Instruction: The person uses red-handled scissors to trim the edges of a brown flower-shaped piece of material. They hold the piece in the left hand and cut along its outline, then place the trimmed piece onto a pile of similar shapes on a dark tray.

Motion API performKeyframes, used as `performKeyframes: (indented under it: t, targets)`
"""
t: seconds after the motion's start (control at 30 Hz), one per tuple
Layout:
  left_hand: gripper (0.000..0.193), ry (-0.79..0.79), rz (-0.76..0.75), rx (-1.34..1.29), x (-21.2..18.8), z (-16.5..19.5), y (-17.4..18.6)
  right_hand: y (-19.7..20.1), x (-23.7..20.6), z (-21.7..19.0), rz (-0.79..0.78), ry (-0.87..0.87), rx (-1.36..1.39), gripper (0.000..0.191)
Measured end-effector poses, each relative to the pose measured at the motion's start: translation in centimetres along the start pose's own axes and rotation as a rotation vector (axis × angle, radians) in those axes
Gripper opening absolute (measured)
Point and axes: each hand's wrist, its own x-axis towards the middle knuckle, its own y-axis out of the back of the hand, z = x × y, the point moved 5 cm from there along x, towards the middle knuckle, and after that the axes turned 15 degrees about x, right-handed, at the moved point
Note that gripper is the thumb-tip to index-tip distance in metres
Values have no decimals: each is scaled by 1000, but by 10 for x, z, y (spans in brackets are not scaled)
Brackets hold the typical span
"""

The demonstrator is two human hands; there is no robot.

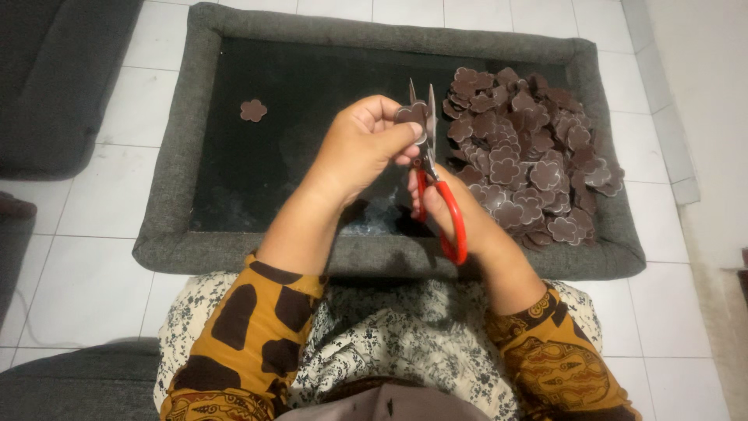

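Above the grey tray (389, 257): left hand (360, 146) pinching a brown flower piece (413, 114); right hand (436, 204) gripping red-handled scissors (444, 204), blades straddling it; flower pile (530, 156) lying inside.

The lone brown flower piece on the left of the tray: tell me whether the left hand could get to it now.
Probably not at once: the left hand is pinching a brown piece at the scissors. Otherwise nothing lies between it and the lone flower.
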Motion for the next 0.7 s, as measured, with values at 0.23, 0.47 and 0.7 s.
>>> performKeyframes:
  t: [0.23, 0.47, 0.7]
  targets:
    - [11, -7, -13, -82, -1, -3, -4, 1, 0, 9, 39, 31, 134, 74]
    - [10, -27, -46, -160, -2, -4, -7, 5, -3, 12, 38, 6, 135, 73]
    - [12, -37, -53, -110, -4, -4, -6, 1, -3, -1, 3, 19, 86, 72]
